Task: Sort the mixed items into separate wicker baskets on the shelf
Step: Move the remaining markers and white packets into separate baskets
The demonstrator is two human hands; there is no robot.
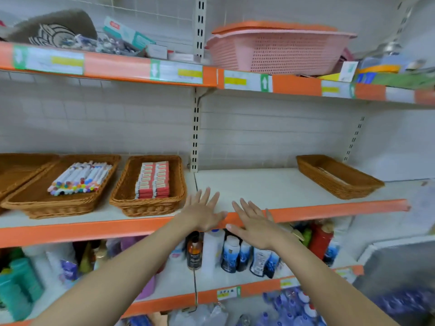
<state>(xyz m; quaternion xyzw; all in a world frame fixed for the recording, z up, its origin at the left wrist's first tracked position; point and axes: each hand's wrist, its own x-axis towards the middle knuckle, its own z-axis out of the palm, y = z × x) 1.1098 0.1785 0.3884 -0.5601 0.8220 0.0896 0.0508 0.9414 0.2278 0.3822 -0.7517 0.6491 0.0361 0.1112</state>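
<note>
Orange edging of the middle shelf (329, 209) is overlapped by both hands: left hand (202, 214) and right hand (255, 225) are held flat, fingers spread, nothing grasped. Toward the shelf's left end, one wicker basket (150, 203) holds red-and-white boxes (153, 180); a second basket (58, 203) holds markers (80, 178). An empty basket (339, 177) sits at the right rear corner.

One head-worn wide-angle view, facing the shelf unit straight on and tilted slightly down, close in: the middle shelf (270, 184) sits at arm's reach, both forearms entering from the bottom edge, edges bending.
</note>
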